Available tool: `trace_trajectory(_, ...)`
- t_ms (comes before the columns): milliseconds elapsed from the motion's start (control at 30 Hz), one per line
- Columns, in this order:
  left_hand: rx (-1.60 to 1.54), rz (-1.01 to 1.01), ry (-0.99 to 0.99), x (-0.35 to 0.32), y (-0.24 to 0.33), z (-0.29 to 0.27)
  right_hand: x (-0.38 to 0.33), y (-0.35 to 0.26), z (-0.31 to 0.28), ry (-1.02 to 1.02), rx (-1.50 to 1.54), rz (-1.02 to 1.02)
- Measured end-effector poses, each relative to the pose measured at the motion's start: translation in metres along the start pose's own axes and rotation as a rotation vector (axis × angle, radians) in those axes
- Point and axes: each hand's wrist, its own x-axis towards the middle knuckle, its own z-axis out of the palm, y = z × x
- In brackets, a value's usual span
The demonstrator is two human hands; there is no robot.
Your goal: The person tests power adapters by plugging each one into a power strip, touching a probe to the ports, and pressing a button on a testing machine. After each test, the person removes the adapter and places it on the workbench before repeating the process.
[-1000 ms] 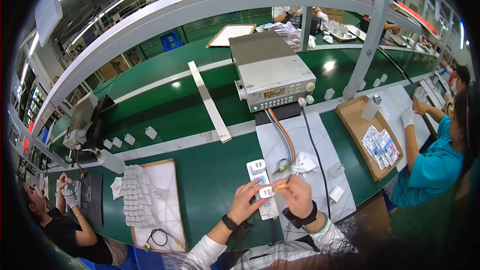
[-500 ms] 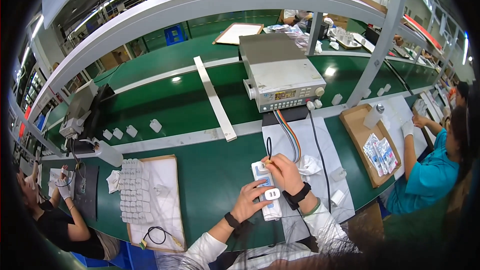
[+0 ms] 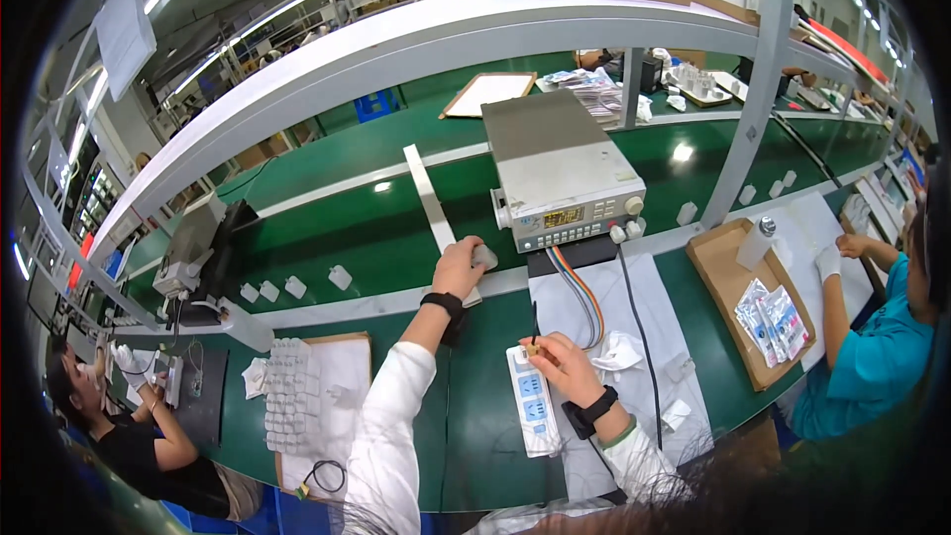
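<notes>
My left hand (image 3: 458, 270) reaches forward to the rail behind the bench, fingers closed round a small white charger (image 3: 483, 258) beside the pale strip that crosses the green belt. Nearer me, my right hand (image 3: 565, 365) pinches the yellowish plug of a black cable (image 3: 535, 321) over the far end of a white power strip (image 3: 536, 414). The strip has blue socket faces. Whether the plug touches it, I cannot tell. Just beyond my hands stands a grey bench instrument (image 3: 575, 226) with a lit display and a ribbon of coloured wires (image 3: 580, 287).
A tray (image 3: 349, 362) at left holds rows of white chargers (image 3: 290, 398) and a looped cable (image 3: 325, 477). More chargers (image 3: 295, 286) stand along the belt. To the right are a cardboard box (image 3: 728, 312) with bagged packets and a bottle. Co-workers sit on both sides.
My left hand has moved from the power strip forward and left to the belt's edge with a white charger. The right hand stays by the strip with the cable plug. The view has shifted slightly.
</notes>
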Motion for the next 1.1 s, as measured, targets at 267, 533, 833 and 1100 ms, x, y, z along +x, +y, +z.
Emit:
trace_trajectory(267, 0.239, -0.043, -0.249, 0.026, -0.039, 0.017, -0.001, -0.003, -0.001, -0.010, 0.014, 0.002)
trace_trajectory(533, 1.199, -0.413, -0.394, 0.015, -0.170, -0.072, -0.003, -0.001, -0.007, -0.002, -0.060, 0.030)
trace_trajectory(833, 0.834, -0.524, -0.190, -0.034, -0.203, -0.100, -0.005, -0.003, -0.004, -0.018, -0.100, -0.021)
trace_trajectory(1100, -0.716, -0.319, -0.261, -0.133, 0.055, -0.086, -0.007, 0.012, -0.010, -0.016, 0.036, 0.093)
